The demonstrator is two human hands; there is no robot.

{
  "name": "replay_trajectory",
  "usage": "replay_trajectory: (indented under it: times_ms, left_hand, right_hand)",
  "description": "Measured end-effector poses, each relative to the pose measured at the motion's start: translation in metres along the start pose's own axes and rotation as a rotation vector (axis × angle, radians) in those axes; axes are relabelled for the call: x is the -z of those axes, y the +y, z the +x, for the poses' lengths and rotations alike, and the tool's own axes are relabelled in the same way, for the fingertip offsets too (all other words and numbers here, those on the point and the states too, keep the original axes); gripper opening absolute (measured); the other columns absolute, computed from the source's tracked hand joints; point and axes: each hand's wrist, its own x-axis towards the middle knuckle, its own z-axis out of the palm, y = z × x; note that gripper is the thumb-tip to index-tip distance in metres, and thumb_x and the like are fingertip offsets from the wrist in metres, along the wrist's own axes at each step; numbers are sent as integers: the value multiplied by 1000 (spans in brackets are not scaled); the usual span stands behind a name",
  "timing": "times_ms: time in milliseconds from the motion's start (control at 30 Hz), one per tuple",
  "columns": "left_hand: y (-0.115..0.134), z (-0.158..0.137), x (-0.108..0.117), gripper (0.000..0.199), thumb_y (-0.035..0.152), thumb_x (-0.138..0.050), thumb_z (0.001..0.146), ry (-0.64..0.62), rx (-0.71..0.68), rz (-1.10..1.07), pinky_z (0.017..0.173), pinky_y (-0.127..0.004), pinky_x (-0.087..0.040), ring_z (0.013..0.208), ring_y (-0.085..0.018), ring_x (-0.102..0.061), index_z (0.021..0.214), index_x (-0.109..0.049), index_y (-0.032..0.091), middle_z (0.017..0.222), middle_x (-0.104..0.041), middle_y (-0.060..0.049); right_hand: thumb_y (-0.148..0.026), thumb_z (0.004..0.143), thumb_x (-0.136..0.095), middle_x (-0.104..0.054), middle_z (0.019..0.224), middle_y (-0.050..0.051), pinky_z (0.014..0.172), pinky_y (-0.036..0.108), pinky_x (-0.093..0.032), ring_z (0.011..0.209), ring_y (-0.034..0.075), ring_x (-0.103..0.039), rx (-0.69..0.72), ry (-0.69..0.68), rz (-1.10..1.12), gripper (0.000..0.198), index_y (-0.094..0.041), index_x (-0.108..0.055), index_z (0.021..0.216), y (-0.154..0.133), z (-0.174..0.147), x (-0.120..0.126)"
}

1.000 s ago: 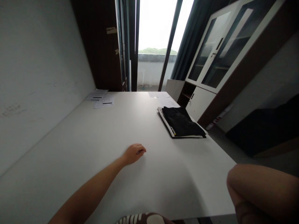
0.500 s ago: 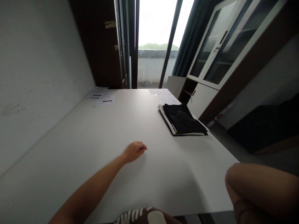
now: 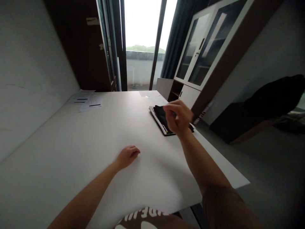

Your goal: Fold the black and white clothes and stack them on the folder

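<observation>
My left hand [image 3: 127, 156] rests on the white table [image 3: 114, 124], its fingers loosely curled in and nothing visible in them. Up in front of me is my right hand [image 3: 179, 117], slightly blurred, with bent fingers pointing left and no object showing in its grip. It hangs in front of a folded black cloth [image 3: 160, 114], which lies on a flat stack with pale layers and a dark bottom edge. My right hand and forearm hide much of the cloth; whether they touch cannot be made out.
Printed sheets [image 3: 91, 103] lie at the table's far left, and more paper [image 3: 149, 93] at its far edge. A wall [image 3: 28, 92] borders the left side. A glass-door cabinet [image 3: 202, 44] and a dark covered shape [image 3: 247, 111] stand right.
My right arm has come up from the lower right, and its hand is now over the black cloth. My left hand keeps its place on the table. The view has turned slightly right.
</observation>
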Motion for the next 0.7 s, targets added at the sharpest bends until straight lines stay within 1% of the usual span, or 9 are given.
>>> replay_trajectory:
  times_ms: [67, 100, 167, 233, 267, 333, 467, 567, 700]
  left_hand:
    - [-1, 0, -1, 20, 23, -55, 98, 1, -6, 6, 83, -30, -50, 86, -19, -64, 96, -74, 22, 93, -72, -5]
    - [-2, 1, -1, 20, 23, -54, 98, 1, -9, 9, 83, -30, -49, 86, -19, -64, 96, -74, 22, 93, -72, -5]
    - [-2, 2, -1, 20, 22, -54, 98, 0, -7, 15, 83, -31, -49, 86, -19, -63, 96, -74, 22, 92, -71, -5]
    - [-2, 4, -2, 19, 21, -55, 97, -8, 4, 14, 82, -30, -48, 86, -19, -63, 96, -74, 22, 93, -71, -5]
    - [-2, 4, -2, 19, 21, -55, 96, -12, 11, 12, 81, -30, -48, 87, -19, -63, 97, -74, 22, 93, -71, -5]
    - [-1, 5, -3, 19, 19, -56, 96, -19, 14, 6, 80, -29, -48, 86, -19, -62, 97, -74, 23, 93, -70, -4]
    - [1, 1, -4, 18, 19, -56, 95, -14, 6, 8, 81, -29, -47, 86, -19, -62, 96, -73, 23, 91, -70, -4]
    - [2, -1, -5, 18, 19, -56, 95, -10, 6, 5, 82, -29, -47, 87, -19, -63, 96, -73, 23, 91, -70, -4]
    - [0, 6, -5, 17, 17, -58, 94, -12, 9, -2, 81, -29, -47, 85, -19, -63, 95, -73, 24, 90, -69, -3]
  right_hand:
    - [-33, 108, -47, -66, 109, 9, 92, 36, -50, 102, 23, -61, -238, -133, -141, 26, -22, -69, 114, 33, 1, -25]
    - [-32, 107, -48, -66, 111, 10, 92, 35, -48, 103, 23, -59, -388, -250, -224, 26, -20, -69, 114, 51, -1, -39]
    - [-32, 104, -55, -63, 122, 14, 95, 33, -44, 114, 26, -54, -657, -448, -372, 26, -16, -68, 120, 85, -9, -62]
    - [-34, 104, -56, -59, 131, 17, 96, 34, -41, 121, 27, -49, -865, -543, -462, 33, -16, -63, 130, 110, -21, -79]
    - [-35, 104, -56, -57, 135, 18, 97, 35, -39, 123, 28, -47, -936, -570, -492, 36, -15, -61, 134, 118, -27, -84]
    - [-35, 105, -54, -53, 139, 19, 100, 37, -36, 127, 28, -42, -1017, -581, -536, 38, -15, -58, 137, 127, -38, -91]
    - [-24, 106, -45, -51, 141, 20, 101, 38, -33, 129, 28, -39, -1045, -511, -570, 32, -14, -59, 133, 129, -49, -97]
    - [-18, 104, -39, -55, 137, 19, 97, 35, -35, 123, 26, -44, -1098, -427, -527, 35, -14, -59, 132, 133, -50, -100]
    - [-20, 107, -27, -62, 128, 16, 93, 31, -37, 112, 24, -53, -1220, -237, -447, 41, -13, -52, 139, 144, -45, -101]
